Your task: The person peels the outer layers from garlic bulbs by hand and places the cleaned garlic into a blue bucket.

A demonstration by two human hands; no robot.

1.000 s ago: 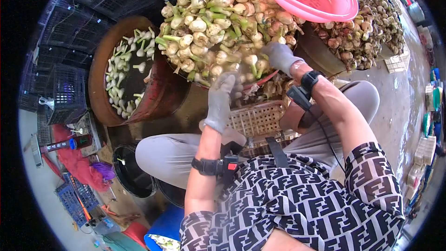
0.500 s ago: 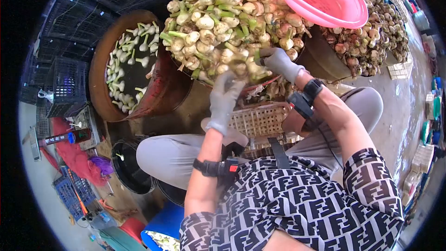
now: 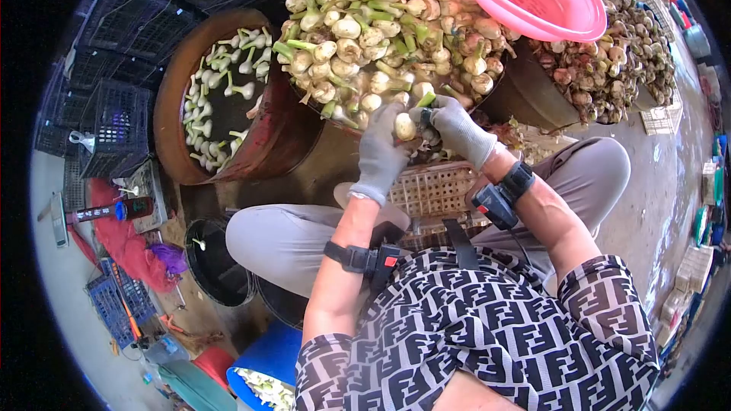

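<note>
My left hand [image 3: 382,154], in a grey glove, is closed on a garlic bulb [image 3: 405,126] in front of the heap. Its thumb and fingers press against the bulb's side. Close beside it, my right hand [image 3: 461,131], also gloved, has its fingers bent together near the bulb and a green stem. Something dark shows at its fingertips, too small to name. Behind both hands rises a large heap of garlic bulbs [image 3: 346,53] with cut green stems. Wet bulbs lie at the heap's near edge.
A pink basin [image 3: 533,0] rests on the heap's right side. To the left stands a rusty drum [image 3: 169,118] with garlic in dark water. Dirtier bulbs [image 3: 609,68] fill a container at right. Below my hands is a cream perforated crate [image 3: 438,192]; a black bucket [image 3: 217,262] stands left.
My left hand has moved up and right from near the crate and closed on a garlic bulb. My right hand has shifted slightly down, and the two hands are now close together.
</note>
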